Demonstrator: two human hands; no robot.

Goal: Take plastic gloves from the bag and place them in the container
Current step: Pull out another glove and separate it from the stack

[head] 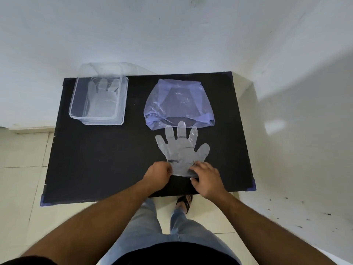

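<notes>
A clear plastic glove (181, 148) lies flat on the black table, fingers pointing away from me. My left hand (157, 174) pinches the left corner of its cuff. My right hand (207, 178) holds the right corner of the cuff. Just beyond the glove's fingertips sits the bluish translucent bag (178, 102), its mouth facing me. A clear rectangular container (76, 104) stands at the table's far left corner, and a glove (104, 98) lies flat inside it.
The black table (99, 153) stands against a white wall at the back. A clear lid (114, 67) leans behind the container. My sandalled foot (184, 202) shows on the tiled floor past the near edge.
</notes>
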